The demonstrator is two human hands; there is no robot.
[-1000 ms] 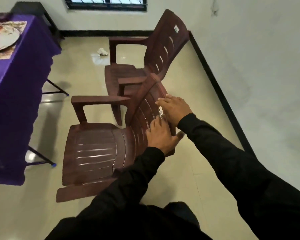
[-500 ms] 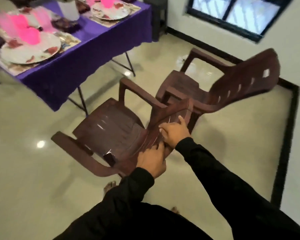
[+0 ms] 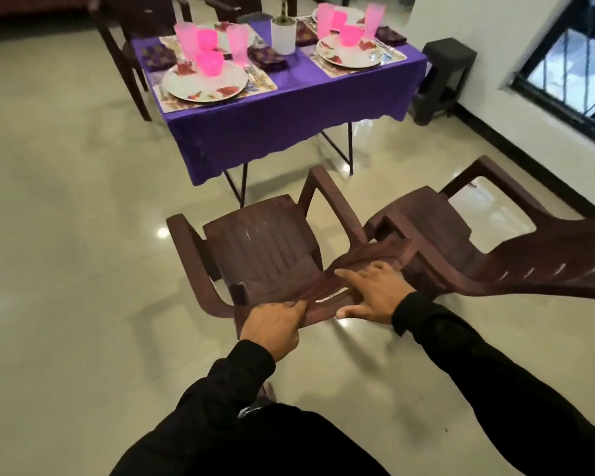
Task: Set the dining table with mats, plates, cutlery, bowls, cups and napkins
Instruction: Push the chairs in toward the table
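**Two hands on a chair back, the set table beyond**

A dark brown moulded plastic armchair [image 3: 265, 245] is standing at the centre of the frame, its ribbed seat glossy and its slatted backrest curving toward the camera. The left hand [image 3: 272, 326] is gripping the top edge of that backrest, fingers curled over the rim and pinching it. The right hand [image 3: 371, 297] is lying on the backrest just beside it, fingers [image 3: 354, 277] spread and straight across the ribs, thumb reaching under the edge. Both arms are wearing black sleeves [image 3: 495, 383].

A second brown plastic armchair [image 3: 495, 242] of the same moulding is leaning at the right of the frame, its seat just beside the first chair's arm.

In the upper middle of the frame, the folding table draped in a purple cloth [image 3: 282, 108] is carrying the place settings. Round white plates with red leaf prints [image 3: 205, 85] are resting on rectangular patterned mats [image 3: 265, 82]; translucent pink plastic cups [image 3: 209, 63] are standing on and around the plates. Dark purple patterned napkins [image 3: 268, 57] are lying folded beside them, and a white cylindrical container [image 3: 283, 35] is standing upright between the settings. Cutlery is too blurred to make out clearly.

A dark plastic stool [image 3: 442, 73] is sitting at the table's right end, below a barred window [image 3: 571, 60]. The cream tiled floor [image 3: 66, 235] is shining with reflections.
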